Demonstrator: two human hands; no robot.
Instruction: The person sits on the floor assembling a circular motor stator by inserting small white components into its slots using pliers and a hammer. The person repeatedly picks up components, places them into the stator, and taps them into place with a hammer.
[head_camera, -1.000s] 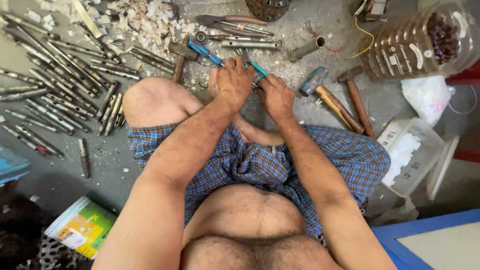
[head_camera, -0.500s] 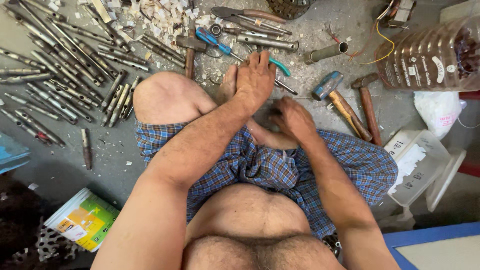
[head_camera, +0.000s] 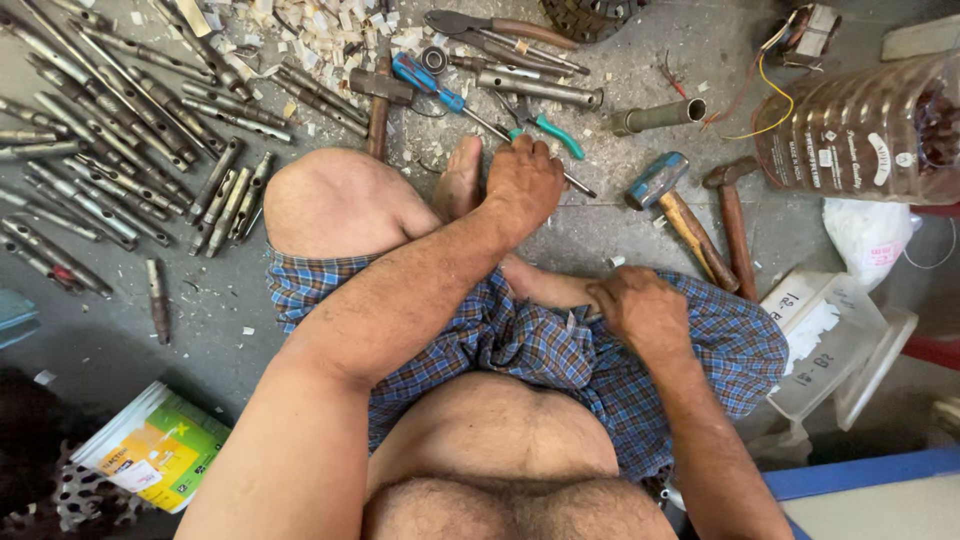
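Green-handled pliers (head_camera: 545, 130) lie on the concrete floor (head_camera: 620, 235) just beyond the person's bare foot (head_camera: 462, 180), crossed by a long blue-handled screwdriver (head_camera: 440, 90) whose shaft runs under the left hand (head_camera: 522, 180). That hand rests on top of the tools with its fingers curled down over them; whether its grip has closed on the pliers or the screwdriver shaft I cannot tell, since the knuckles hide the fingertips. A second ago both hands were working together out over this spot. Since then the right hand (head_camera: 640, 310) has drawn back and now lies on the checked blue cloth (head_camera: 540, 345) at the lap, fingers loosely bent and holding nothing that shows. So the work at the floor has passed to the left hand alone.

Just to the right of the pliers sit two hammers (head_camera: 675, 200), their wooden handles pointing toward the person, and a short metal pipe (head_camera: 660, 115). Rows of grey metal rods (head_camera: 110, 120) cover the floor to the left, with pale wood chips (head_camera: 340, 30) scattered above. A large ribbed plastic bottle (head_camera: 850, 125) lies at the right edge.
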